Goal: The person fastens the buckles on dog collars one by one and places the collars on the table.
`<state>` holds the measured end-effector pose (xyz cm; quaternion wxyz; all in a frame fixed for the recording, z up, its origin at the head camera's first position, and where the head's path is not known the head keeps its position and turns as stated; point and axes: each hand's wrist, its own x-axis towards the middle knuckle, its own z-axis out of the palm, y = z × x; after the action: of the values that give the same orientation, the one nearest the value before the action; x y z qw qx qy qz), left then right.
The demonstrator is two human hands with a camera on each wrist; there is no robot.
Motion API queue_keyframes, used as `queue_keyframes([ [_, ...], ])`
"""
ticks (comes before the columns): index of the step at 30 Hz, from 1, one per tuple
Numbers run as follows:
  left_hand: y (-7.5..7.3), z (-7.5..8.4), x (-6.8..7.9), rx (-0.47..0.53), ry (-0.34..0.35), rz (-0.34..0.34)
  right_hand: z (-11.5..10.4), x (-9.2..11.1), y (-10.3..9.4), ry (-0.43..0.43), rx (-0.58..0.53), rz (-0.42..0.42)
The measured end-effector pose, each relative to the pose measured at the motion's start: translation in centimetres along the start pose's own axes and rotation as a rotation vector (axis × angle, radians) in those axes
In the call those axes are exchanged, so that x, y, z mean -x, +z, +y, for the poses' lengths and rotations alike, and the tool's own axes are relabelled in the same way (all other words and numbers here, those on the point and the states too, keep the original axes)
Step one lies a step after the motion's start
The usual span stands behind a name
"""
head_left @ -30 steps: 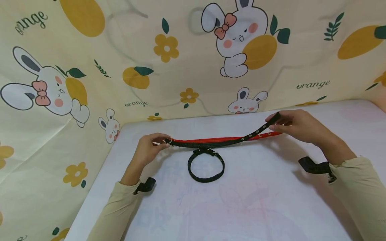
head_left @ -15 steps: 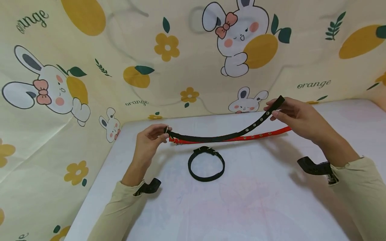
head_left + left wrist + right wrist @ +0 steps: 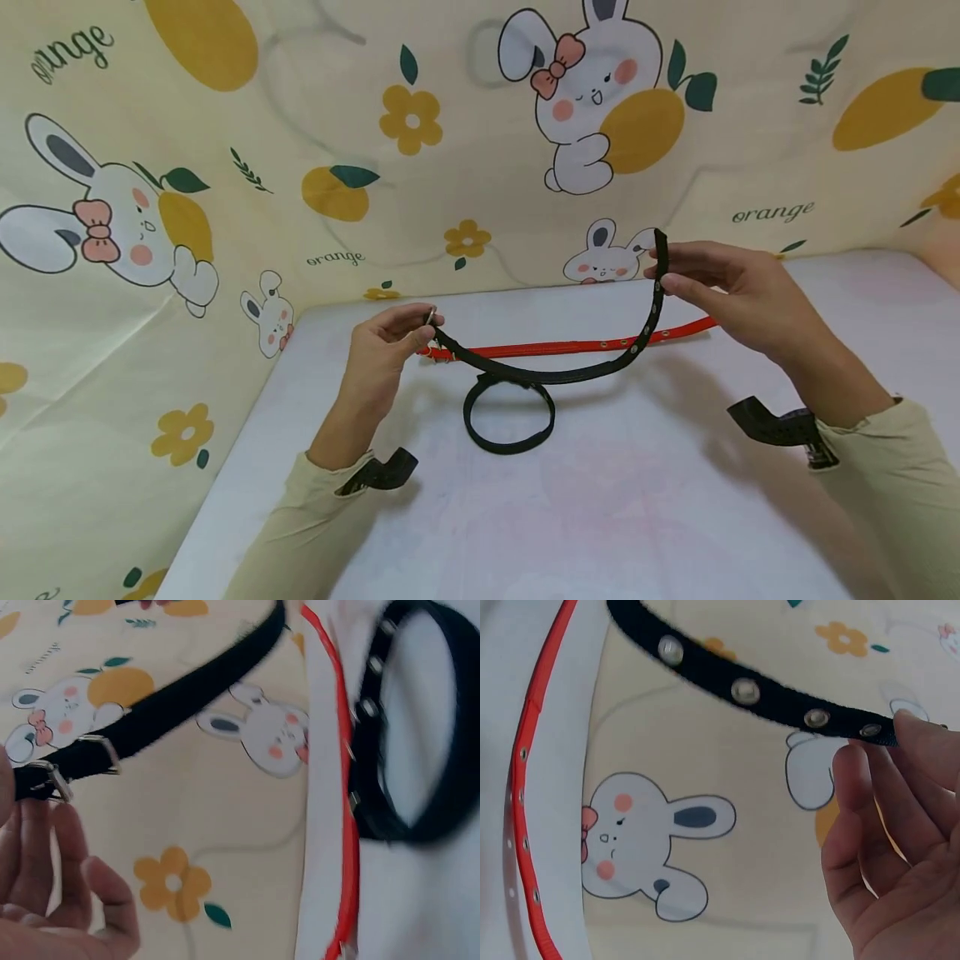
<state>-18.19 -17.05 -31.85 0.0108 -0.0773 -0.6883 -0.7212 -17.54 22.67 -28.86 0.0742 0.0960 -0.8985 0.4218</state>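
Between my two hands an unbuckled black collar (image 3: 551, 377) hangs in a sagging curve, raised above the table. My left hand (image 3: 375, 358) pinches its buckle end; the metal buckle (image 3: 56, 780) shows by the fingertips in the left wrist view. At the other end, my right hand (image 3: 757, 304) pinches the strap near its tip, which points upward. A row of metal eyelets (image 3: 745, 691) runs along that part. Behind the held collar lies a red collar (image 3: 540, 348), stretched out lengthwise. In front, a second black collar (image 3: 510, 448) is fastened into a ring on the table.
A white table (image 3: 600, 517) spreads below, meeting a cream cloth backdrop (image 3: 435, 258) printed with rabbits and oranges at the back and left. Black wrist mounts (image 3: 772, 421) stick out from both beige sleeves (image 3: 892, 492).
The black collar has risen off the red one and come toward me. My hands have moved closer together, so it sags deeper and its tip now stands nearly upright.
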Motion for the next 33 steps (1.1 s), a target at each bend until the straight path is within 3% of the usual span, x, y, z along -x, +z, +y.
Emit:
queue_keyframes([
  [5, 1.5, 0.7, -0.2, -0.020, -0.049, -0.053, -0.6, 0.3, 0.7, -0.024, -0.009, 0.022],
  [12, 3.5, 0.7, -0.3, 0.001, -0.020, -0.042, -1.8, 0.4, 1.9, -0.072, -0.004, 0.022],
  [20, 4.3, 0.5, -0.2, 0.002, -0.011, 0.017, -3.2, 0.8, 3.5, -0.140, 0.019, 0.016],
  [26, 5.0, 0.3, 0.1, -0.016, -0.025, 0.015, -3.6, 1.1, 4.5, -0.222, 0.016, 0.016],
  [33, 5.9, 0.2, 0.1, -0.024, 0.024, 0.013, -3.8, 0.9, 5.3, -0.309, 0.046, 0.005],
])
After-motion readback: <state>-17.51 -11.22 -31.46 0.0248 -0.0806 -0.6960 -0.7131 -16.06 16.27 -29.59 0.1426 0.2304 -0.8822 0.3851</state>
